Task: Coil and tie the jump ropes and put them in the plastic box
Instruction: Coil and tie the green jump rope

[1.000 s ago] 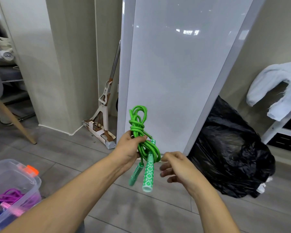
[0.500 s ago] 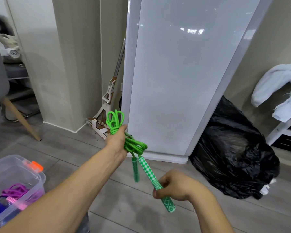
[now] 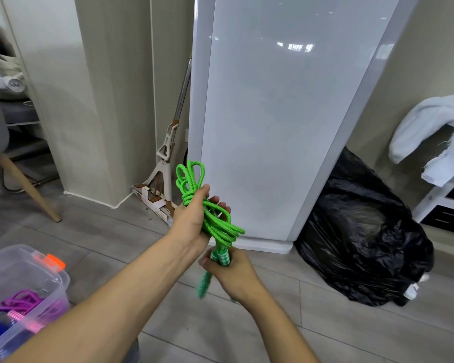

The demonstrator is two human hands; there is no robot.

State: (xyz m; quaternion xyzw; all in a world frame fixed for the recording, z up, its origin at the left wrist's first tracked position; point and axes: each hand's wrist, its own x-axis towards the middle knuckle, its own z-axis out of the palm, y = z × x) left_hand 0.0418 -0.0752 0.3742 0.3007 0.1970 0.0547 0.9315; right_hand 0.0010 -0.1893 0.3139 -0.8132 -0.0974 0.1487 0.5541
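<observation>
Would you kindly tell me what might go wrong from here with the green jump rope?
1. The green rope loops look loose below the left hand; a pull by the right hand on the checkered handle may undo the coil.
2. The second handle dangles free and may snag the plastic box rim or tangle with the purple rope.

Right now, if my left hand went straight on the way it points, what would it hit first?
Probably the glossy white cabinet ahead of the left hand, which holds the green jump rope; nothing else shows between them, though depth is unclear.
</observation>
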